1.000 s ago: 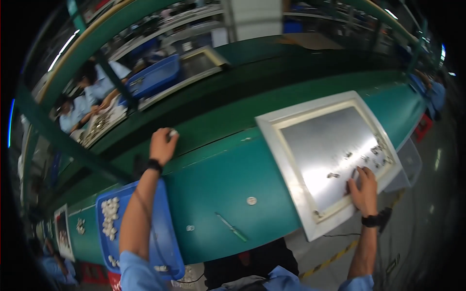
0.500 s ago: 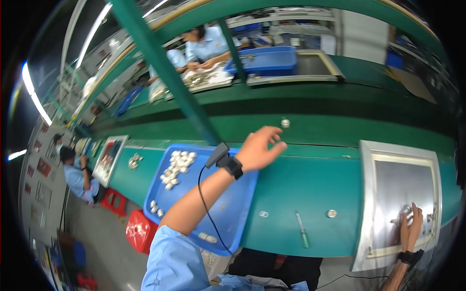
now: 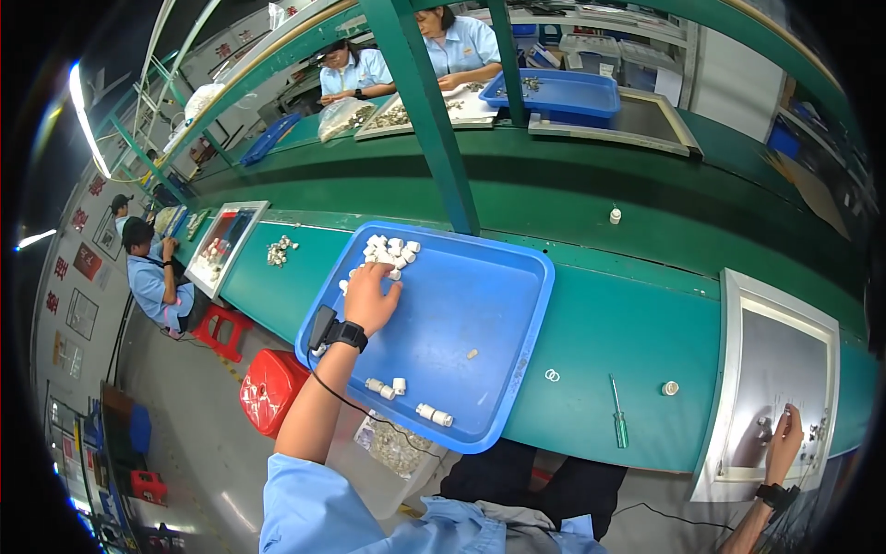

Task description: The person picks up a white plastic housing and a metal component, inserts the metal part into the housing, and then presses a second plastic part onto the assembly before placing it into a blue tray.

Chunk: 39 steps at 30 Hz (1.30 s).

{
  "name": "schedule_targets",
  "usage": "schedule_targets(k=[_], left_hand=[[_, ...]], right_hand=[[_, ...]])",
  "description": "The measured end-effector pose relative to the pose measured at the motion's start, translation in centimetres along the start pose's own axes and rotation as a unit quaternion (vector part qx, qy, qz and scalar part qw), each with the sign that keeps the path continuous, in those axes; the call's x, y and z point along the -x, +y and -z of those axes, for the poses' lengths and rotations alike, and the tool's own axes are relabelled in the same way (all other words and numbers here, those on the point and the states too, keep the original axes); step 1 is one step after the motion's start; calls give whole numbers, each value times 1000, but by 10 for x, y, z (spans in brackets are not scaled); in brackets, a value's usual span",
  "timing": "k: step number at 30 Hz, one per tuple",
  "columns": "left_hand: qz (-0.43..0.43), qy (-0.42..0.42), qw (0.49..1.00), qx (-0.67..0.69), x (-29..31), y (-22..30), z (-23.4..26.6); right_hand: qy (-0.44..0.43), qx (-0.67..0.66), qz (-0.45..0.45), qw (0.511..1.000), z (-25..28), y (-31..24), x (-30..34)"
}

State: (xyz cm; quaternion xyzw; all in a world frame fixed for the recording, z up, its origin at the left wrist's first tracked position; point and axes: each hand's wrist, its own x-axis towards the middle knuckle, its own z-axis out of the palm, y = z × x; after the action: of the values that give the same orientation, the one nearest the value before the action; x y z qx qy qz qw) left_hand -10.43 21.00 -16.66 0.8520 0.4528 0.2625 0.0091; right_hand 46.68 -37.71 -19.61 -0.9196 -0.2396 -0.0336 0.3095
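Note:
My left hand (image 3: 371, 303) reaches into the blue tray (image 3: 521, 369), over the pile of white cylindrical plastic pieces (image 3: 397, 247). Its fingers touch the near pieces, with the thumb held apart. Longer white fittings (image 3: 434, 415) lie near the tray's front edge. Far to the right, my right hand (image 3: 784, 441) is above a metal-framed panel (image 3: 729, 369), fingertips pinched together; whatever is between them is too small to make out. Small metal parts (image 3: 818, 430) lie beside that hand, near the frame's right side.
Between tray and panel lie a screwdriver (image 3: 619, 420), white rings (image 3: 552, 375) and a round white piece (image 3: 670, 389). A white fitting (image 3: 616, 215) stands on the far ledge. A green post (image 3: 438, 129) rises behind the tray. Co-workers sit across the bench and leftward.
My left hand has moved from above the bench near the far ledge, leftward into the tray's white pieces. My right hand stays over the panel. The view has shifted.

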Motion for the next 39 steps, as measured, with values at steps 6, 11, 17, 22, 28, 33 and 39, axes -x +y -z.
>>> schedule_targets(k=[6, 11, 17, 22, 28, 33, 39], left_hand=[[-9, 63, 993, -104, -36, 15, -23], [46, -31, 973, -223, -47, 16, -26], [5, 0, 979, -204, -50, 29, -37], [12, -43, 979, -201, -54, 32, -37], [-40, 2, 991, -127, -45, 28, -34], [-60, 40, 983, 167, -26, 51, -42], [23, -125, 870, 477, 22, 109, -3]], right_hand=[[11, -42, -1, 999, 2, -20, 33], [-22, -93, 5, 995, -6, -26, 49], [-37, -159, -5, 987, -7, 24, 42], [-73, -143, -56, 985, -31, 24, 29], [-9, -150, 27, 988, -39, 2, 46], [-30, -195, 47, 979, -7, 3, 72], [-68, -342, 106, 931, -31, -195, 104]])
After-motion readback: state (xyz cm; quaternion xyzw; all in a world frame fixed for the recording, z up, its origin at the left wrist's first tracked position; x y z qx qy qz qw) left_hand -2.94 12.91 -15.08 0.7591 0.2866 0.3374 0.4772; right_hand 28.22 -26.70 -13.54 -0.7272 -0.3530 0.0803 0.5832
